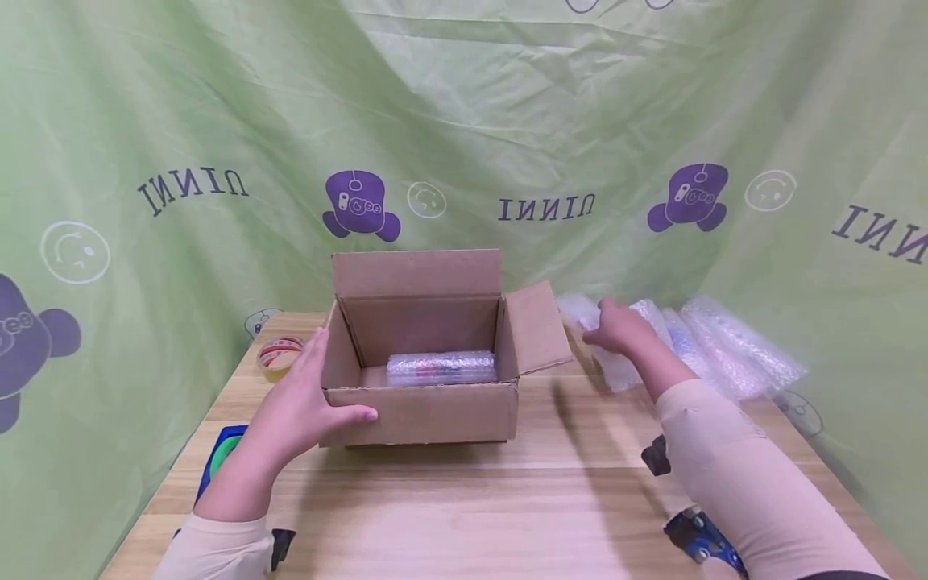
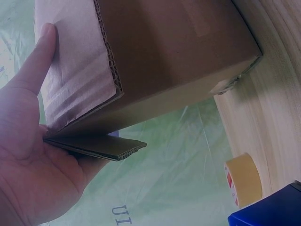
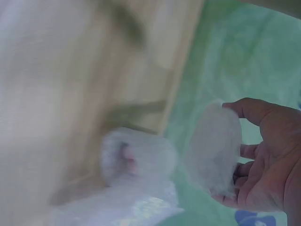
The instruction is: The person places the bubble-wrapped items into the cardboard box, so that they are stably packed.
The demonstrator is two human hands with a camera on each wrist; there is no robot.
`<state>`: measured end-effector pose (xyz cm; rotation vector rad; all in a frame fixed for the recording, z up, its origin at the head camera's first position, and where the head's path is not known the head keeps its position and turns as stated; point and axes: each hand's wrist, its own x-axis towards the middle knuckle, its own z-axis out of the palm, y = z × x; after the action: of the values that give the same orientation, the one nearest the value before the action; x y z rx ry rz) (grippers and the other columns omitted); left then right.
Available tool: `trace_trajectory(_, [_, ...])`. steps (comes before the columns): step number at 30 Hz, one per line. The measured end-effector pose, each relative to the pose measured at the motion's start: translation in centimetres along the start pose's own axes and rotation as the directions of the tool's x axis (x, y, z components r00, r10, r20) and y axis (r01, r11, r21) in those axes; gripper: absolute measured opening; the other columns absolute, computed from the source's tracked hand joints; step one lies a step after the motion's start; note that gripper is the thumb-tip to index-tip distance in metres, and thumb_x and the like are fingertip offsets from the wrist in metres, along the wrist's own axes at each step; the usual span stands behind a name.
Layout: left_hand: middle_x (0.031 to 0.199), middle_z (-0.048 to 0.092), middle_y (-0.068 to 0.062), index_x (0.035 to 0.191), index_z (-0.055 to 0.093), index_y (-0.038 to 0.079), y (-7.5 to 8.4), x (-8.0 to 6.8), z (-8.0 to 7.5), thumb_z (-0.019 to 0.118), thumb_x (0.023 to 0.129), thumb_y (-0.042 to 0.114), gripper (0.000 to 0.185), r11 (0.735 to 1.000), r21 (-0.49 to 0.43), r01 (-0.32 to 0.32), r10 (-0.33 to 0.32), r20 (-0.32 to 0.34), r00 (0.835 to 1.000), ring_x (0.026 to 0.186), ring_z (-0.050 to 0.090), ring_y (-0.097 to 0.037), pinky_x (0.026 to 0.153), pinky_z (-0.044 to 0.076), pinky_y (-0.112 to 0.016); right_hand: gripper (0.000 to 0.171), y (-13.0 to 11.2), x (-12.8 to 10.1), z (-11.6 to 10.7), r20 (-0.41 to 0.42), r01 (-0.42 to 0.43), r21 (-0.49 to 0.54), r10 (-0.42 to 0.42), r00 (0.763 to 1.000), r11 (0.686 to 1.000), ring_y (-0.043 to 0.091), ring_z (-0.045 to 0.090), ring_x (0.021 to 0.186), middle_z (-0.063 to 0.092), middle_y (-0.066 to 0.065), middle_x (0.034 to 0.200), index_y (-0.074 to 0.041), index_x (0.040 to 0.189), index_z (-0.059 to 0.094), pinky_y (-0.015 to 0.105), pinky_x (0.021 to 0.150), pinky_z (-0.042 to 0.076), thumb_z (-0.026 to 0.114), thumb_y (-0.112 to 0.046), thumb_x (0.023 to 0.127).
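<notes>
The wooden table (image 1: 507,491) spreads under both my arms. The cardboard box (image 1: 428,403) sits on it, flaps open, right against my left hand (image 1: 308,411), whose flat palm and straight fingers press its left wall. Inside it one bubble-wrapped bundle (image 1: 441,367) already lies packed. My right hand (image 1: 616,326) is out to the box's right, fingers curled round another bubble-wrapped packet (image 3: 214,150); more wrapped packets (image 1: 732,346) wait just beyond it. By my judgement, packing has barely begun. A tape roll (image 1: 279,357) lies past my left hand, unused.
</notes>
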<state>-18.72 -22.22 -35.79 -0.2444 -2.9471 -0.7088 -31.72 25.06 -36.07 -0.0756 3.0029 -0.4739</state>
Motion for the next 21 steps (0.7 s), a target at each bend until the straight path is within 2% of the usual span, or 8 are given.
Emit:
trace_trajectory(7, [0.165,0.001,-0.015,0.158,-0.005,0.008,0.0,0.1,0.0,0.075,0.059,0.077,0.145,1.000,-0.001,0.001,-0.001,-0.004,1.000,0.144,0.025,-0.048,0.110,0.030,-0.065,0.075,-0.8,-0.2,-3.8,-0.100,0.067,0.033,-0.063,0.993,0.997,0.057,0.042,0.125,0.046,0.038,0.136,0.013,0.142,0.037,0.065,0.106,0.035,0.066,-0.030,0.087])
trace_trajectory(13, [0.165,-0.001,-0.014,0.158,-0.006,0.009,0.0,0.1,-0.1,0.074,0.059,0.078,0.145,1.000,-0.002,0.008,-0.008,0.000,1.000,0.144,0.024,-0.048,0.111,0.030,-0.065,0.053,-2.1,-0.6,-6.4,-0.191,0.179,-0.021,-0.180,0.965,0.984,0.051,0.048,0.112,0.058,0.031,0.117,0.010,0.124,0.056,0.062,0.098,0.039,0.064,-0.029,0.088])
trace_trajectory(21, [0.165,0.000,-0.015,0.158,-0.006,0.008,0.0,0.1,-0.1,0.074,0.059,0.079,0.145,1.000,-0.006,0.004,-0.004,-0.001,1.000,0.144,0.023,-0.047,0.111,0.029,-0.065,0.061,-4.9,-0.7,-8.9,-0.262,0.248,-0.001,-0.240,0.935,0.969,0.048,0.043,0.121,0.052,0.029,0.132,0.006,0.135,0.052,0.061,0.105,0.033,0.065,-0.029,0.087])
